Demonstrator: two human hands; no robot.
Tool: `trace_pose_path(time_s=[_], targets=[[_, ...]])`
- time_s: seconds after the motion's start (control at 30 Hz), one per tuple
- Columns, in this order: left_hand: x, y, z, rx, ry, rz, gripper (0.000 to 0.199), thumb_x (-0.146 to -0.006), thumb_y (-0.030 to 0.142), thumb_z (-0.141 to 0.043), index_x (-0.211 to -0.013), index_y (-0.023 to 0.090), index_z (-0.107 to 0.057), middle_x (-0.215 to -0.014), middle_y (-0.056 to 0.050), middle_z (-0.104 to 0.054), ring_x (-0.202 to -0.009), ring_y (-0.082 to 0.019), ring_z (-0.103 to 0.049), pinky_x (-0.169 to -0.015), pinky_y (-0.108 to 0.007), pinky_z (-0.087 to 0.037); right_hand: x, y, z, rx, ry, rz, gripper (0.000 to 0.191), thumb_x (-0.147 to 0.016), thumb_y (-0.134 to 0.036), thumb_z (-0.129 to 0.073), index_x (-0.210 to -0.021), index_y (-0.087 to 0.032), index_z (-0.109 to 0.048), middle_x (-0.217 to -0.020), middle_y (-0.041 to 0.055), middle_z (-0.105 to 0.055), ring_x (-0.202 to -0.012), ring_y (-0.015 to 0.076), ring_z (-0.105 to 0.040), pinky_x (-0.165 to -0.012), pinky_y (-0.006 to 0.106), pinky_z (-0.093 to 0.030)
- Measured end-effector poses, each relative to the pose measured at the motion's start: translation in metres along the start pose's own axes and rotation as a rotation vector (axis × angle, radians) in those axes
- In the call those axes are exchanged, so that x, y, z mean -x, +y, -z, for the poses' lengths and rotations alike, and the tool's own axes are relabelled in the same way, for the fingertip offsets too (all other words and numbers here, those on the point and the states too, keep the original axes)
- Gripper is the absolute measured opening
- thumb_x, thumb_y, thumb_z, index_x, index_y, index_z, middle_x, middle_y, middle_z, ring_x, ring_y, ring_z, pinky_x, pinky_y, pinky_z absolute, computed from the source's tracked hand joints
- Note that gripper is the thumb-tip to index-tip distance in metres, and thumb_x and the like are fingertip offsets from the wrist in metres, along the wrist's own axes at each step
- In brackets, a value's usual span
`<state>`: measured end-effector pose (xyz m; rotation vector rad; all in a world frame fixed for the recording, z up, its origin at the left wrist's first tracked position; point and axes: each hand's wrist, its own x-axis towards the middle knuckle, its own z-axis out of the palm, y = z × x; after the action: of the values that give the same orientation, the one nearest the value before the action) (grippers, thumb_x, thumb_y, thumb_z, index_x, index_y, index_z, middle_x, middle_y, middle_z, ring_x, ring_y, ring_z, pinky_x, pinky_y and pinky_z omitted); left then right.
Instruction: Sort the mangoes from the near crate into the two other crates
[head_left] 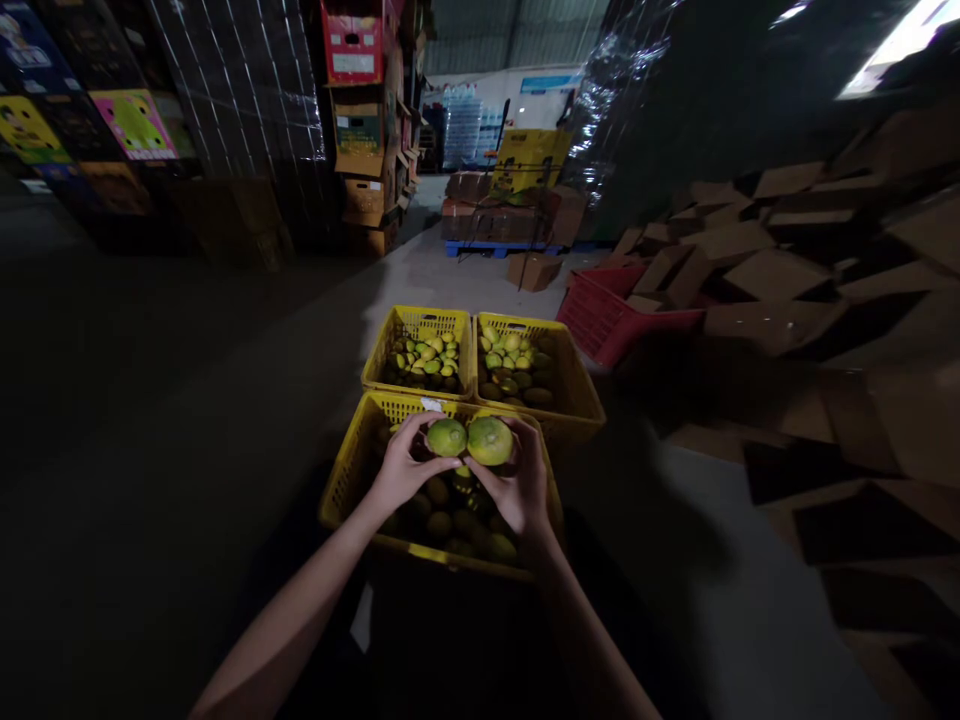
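Fruit [448, 437] is clasped in our left hand [403, 467], and our right hand [523, 478] is closed around a second fruit [490, 441], which looks a little bigger. We hold them side by side, touching or nearly so, above the near yellow crate [349, 460] with its load of loose fruit [439, 523].

Both should feel firm and modest in weight, we judge, with smooth skin that could slip or bruise under a hard squeeze. Our best hold is around the widest part, thumb opposite fingers, much as we have it.

Each outline is nearly round, so we seem to look at them end-on: one end faces us, and the long axis probably runs away from us, though we cannot tell its exact tilt.
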<state>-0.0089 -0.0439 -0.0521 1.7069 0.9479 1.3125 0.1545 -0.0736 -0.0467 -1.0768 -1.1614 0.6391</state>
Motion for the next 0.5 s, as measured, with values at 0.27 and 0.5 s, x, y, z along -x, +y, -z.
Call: trace_pose_path(time_s=[0.27, 0.5], targets=[[-0.0002, -0.0002, 0.0, -0.006, 0.002, -0.013, 0.049, -0.067, 0.038, -0.076, -0.11, 0.026, -0.056, -0.111, -0.006, -0.059, -0.101, -0.023, -0.058, -0.085, -0.035, -0.05, 0.0008, -0.0018, 0.0011, 0.053, -0.02, 0.045, 0.059, -0.056, -0.017, -0.076, -0.108, -0.024, -0.049, -0.113, 0.0063, -0.058, -0.099, 0.0207, -0.058, -0.088, 0.035, -0.046], [-0.0002, -0.0012, 0.0, -0.001, 0.001, -0.018, 0.051, -0.067, 0.037, -0.076, -0.111, 0.022, -0.057, -0.111, -0.008, -0.06, -0.098, -0.023, -0.059, -0.083, -0.033, -0.049, 0.0008, -0.0032, 0.0001, 0.044, -0.028, 0.048, 0.056, -0.06, -0.017, -0.074, -0.108, -0.024, -0.048, -0.109, 0.0052, -0.058, -0.099, 0.02, -0.058, -0.087, 0.034, -0.046]])
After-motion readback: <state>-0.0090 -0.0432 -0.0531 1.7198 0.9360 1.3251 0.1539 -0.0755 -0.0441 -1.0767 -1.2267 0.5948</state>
